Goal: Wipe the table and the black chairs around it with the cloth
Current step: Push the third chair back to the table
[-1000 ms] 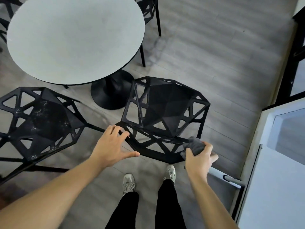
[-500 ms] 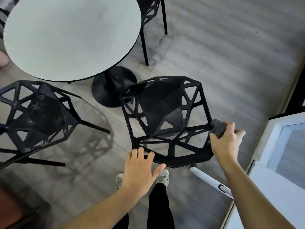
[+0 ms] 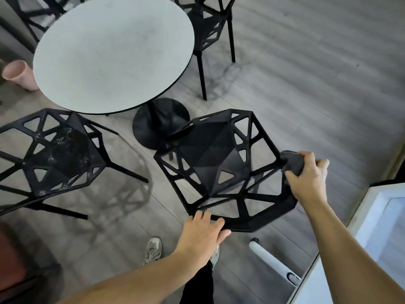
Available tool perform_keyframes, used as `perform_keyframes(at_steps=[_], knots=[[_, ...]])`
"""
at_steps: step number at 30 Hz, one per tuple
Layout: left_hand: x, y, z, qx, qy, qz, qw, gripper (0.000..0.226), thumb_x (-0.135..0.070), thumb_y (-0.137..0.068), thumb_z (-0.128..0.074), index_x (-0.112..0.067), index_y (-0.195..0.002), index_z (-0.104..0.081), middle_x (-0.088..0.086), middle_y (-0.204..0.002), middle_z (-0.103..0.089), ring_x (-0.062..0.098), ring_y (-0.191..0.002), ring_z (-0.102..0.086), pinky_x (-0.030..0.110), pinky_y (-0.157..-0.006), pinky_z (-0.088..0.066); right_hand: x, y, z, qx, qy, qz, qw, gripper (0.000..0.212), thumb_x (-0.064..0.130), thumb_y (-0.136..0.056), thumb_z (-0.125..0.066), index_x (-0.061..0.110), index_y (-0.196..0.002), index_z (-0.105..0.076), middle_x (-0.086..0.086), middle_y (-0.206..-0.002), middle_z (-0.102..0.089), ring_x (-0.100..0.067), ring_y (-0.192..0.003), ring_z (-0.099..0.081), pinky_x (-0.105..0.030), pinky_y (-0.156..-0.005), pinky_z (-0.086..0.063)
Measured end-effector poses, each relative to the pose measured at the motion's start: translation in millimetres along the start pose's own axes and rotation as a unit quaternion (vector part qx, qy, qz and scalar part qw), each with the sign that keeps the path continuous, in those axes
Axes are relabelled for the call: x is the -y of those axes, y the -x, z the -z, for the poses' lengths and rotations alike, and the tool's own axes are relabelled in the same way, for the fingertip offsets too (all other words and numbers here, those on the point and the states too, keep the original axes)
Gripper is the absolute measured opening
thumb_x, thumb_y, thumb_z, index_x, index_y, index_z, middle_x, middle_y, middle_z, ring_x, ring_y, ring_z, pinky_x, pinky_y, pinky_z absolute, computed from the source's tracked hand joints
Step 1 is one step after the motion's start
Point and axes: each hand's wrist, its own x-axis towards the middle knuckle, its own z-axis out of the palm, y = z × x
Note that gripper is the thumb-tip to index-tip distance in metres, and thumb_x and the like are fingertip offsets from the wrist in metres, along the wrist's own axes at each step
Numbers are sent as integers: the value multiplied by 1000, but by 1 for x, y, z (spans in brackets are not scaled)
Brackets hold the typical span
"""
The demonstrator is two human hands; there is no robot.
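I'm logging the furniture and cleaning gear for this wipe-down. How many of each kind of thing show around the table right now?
Black chairs: 4 (near one, left one, far right one, far left one, only partly in view)
Round table: 1
Cloth: 1
Pink pot: 1
Total: 7

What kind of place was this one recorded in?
Probably a café or office break area: a round table on a pedestal, matching black chairs around it, and grey plank flooring.
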Motion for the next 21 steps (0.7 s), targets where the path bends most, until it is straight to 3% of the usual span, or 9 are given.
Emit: perform_keyframes(at_steps=[6, 9, 11, 15, 18, 21], knots=[[-23, -24, 25, 5, -14, 7, 1000, 55, -56, -98, -23, -26, -83, -66, 0, -67, -57, 20, -62, -56, 30, -45, -26, 10, -32, 3, -33, -61, 22, 997, 49, 13, -84, -65, 30, -126, -46, -3, -121, -32, -33, -117, -45, -46, -94, -52], [-21, -30, 31, 35, -34, -19, 999, 53, -52, -105, -19, -18, -118, -56, 9, -103, -60, 29, -97, -57, 36, -60, -34, 16, -24, -5, -116, -103, -5, 988, 52, 9, -85, -65, 25, -130, -44, -11, -124, -34, -35, -114, -45, -50, -94, -52], [-10, -34, 37, 55, -25, -42, 997, 56, -54, -105, -16, -17, -126, -52, 8, -113, -58, 29, -106, -56, 37, -67, -42, 13, -9, -7, -133, -138, -15, 981, 55, 9, -85, -67, 25, -132, -44, -12, -126, -35, -35, -113, -48, -52, -94, -53], [-1, -41, 37, 66, -35, -95, 993, 63, -52, -103, -9, -18, -134, -52, 9, -119, -58, 31, -110, -56, 37, -71, -44, 3, 24, -16, -132, -172, -12, 976, 61, 6, -85, -71, 28, -134, -42, -5, -129, -33, -33, -114, -50, -49, -96, -54], [-6, -42, 31, 67, -34, -67, 995, 57, -55, -105, -18, -19, -130, -55, 7, -116, -59, 30, -107, -58, 39, -75, -52, 3, 24, -23, -159, -179, -2, 971, 62, 1, -83, -71, 26, -133, -44, -8, -130, -32, -33, -117, -47, -50, -100, -52], [-16, -52, 35, 54, -30, -40, 997, 55, -52, -106, -19, -16, -128, -54, 8, -110, -60, 29, -102, -58, 36, -66, -47, 7, -3, -18, -150, -188, 6, 971, 61, 4, -82, -69, 28, -132, -46, -9, -129, -33, -32, -116, -48, -49, -100, -52]])
